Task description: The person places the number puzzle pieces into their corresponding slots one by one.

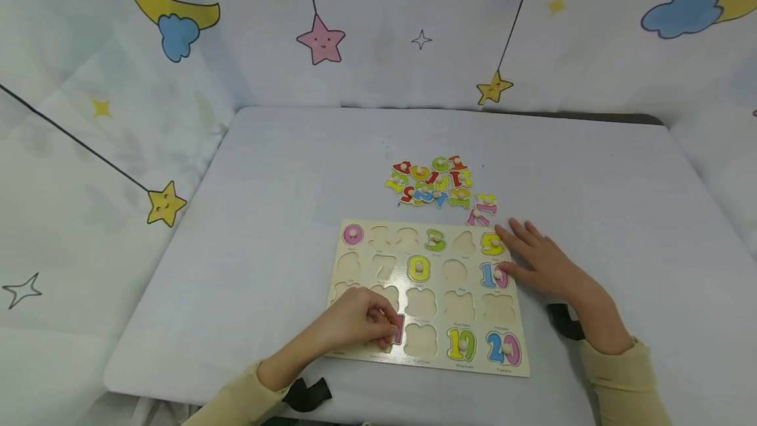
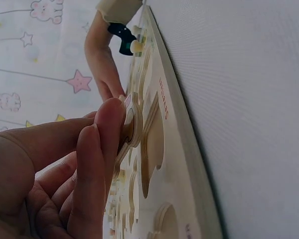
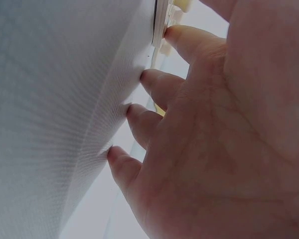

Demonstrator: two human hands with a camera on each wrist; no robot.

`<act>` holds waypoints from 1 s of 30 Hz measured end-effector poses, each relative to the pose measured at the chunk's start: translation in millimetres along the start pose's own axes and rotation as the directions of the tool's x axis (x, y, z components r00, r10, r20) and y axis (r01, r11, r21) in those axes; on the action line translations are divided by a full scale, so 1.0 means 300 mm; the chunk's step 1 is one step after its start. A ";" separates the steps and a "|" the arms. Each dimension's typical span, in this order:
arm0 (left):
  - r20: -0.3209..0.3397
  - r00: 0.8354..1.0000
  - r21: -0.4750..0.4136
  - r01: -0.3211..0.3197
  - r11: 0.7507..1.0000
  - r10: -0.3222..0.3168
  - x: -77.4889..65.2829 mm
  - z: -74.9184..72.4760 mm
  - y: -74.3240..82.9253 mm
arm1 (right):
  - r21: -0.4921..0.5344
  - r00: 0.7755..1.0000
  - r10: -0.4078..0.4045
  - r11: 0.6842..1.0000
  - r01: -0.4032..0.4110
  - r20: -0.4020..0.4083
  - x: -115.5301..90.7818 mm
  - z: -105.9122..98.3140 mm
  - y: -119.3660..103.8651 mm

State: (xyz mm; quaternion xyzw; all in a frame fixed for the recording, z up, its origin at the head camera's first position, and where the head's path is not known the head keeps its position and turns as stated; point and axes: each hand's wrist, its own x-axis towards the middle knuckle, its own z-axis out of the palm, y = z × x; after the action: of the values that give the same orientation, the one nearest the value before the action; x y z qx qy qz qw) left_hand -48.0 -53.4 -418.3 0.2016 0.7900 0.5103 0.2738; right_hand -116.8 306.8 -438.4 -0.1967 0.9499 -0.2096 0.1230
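Observation:
A wooden number puzzle board (image 1: 441,311) lies near the table's front. My left hand (image 1: 357,317) pinches a number piece (image 1: 399,329) with a pink part, between thumb and fingers over the board's lower rows. In the left wrist view this piece (image 2: 134,122) is tilted beside a recess; its full number is hidden. My right hand (image 1: 547,265) rests at the board's upper right edge, fingers spread. Its thumb is by the number 10 piece (image 1: 487,275), and a fingertip is near the yellow 5 (image 1: 492,243). In the right wrist view, several fingertips (image 3: 118,158) touch the tablecloth.
Loose number pieces (image 1: 440,183) lie heaped behind the board, with a pink one (image 1: 478,217) close to its back edge. Seated in the board are the 0 (image 1: 353,234), 3 (image 1: 435,240), 8 (image 1: 418,268), 19 (image 1: 461,345) and 20 (image 1: 503,349). A printed curtain hangs behind.

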 end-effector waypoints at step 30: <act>0.099 0.995 0.176 0.015 0.984 -0.032 -0.004 -0.034 -0.012 | 0.005 1.000 0.001 1.000 -0.001 -0.003 -0.001 -0.007 -0.012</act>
State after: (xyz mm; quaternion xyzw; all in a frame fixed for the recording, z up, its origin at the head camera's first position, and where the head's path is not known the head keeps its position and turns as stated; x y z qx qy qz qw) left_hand -53.8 -62.5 -417.8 0.2412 0.8192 0.4247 0.3007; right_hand -116.1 304.8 -434.8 -0.1956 0.9496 -0.2124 0.1224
